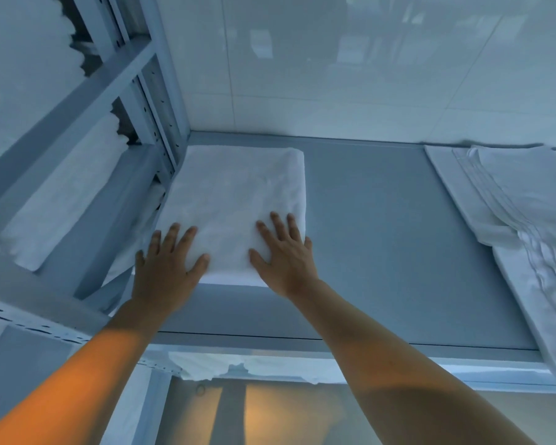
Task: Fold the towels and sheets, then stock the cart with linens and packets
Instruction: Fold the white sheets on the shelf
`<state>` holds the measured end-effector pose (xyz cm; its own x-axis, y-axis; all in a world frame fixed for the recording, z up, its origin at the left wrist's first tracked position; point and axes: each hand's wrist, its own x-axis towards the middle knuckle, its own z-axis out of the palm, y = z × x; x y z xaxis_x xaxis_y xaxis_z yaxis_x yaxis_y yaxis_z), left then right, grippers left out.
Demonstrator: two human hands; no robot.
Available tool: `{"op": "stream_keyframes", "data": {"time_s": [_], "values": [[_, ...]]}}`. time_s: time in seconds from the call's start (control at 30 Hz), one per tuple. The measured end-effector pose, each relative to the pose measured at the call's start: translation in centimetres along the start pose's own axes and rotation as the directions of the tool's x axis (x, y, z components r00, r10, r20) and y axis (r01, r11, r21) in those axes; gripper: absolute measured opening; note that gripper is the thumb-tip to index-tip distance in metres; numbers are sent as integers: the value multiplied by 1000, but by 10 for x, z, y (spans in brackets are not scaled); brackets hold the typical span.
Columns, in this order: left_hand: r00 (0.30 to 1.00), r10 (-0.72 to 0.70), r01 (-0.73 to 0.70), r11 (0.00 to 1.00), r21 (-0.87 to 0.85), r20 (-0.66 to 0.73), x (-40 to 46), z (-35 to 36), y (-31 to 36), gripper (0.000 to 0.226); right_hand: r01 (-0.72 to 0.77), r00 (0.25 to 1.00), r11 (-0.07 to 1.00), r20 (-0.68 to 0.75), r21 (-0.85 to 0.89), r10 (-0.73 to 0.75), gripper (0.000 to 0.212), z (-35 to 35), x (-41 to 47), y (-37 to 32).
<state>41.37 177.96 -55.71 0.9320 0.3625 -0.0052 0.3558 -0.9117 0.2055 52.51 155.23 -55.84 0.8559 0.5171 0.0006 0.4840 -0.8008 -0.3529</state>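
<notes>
Glossy white wall tiles (pixel 350 59) back a flat grey-blue shelf surface (pixel 382 239), where I work. At its far left corner lies a folded white rectangular towel (pixel 235 200), its left edge just beside the grey perforated metal upright (pixel 156 101) of the neighbouring rack. My left hand (pixel 164 268) lies flat on the towel's near left corner, fingers straight and spread, thumb on the cloth; it grips nothing. My right hand (pixel 284 256) lies flat on the near right corner in the same way, fingers spread, pressing down, holding nothing. The towel extends away from both palms toward the wall. A loose white sheet with stitched stripes (pixel 514 213) lies heaped at the right end of the surface, well apart from my hands. Stacked white linens (pixel 61 194) fill the rack shelves on the left.
</notes>
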Motion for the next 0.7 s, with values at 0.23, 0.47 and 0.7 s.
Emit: {"op": "stream_keyframes", "data": {"time_s": [0.23,0.47,0.7], "values": [[981,192,-191,981,16,-22,-25,-10,123,75,21,999,975,-39,222,-12,59,-40,-46,76],[935,355,-355,929,-102,-17,-20,16,326,63,-144,980,977,-115,159,163,57,-131,-108,242],[851,524,-513,843,-166,31,-38,64,513,63,-339,925,937,-151,85,349,58,-200,-183,414]]}}
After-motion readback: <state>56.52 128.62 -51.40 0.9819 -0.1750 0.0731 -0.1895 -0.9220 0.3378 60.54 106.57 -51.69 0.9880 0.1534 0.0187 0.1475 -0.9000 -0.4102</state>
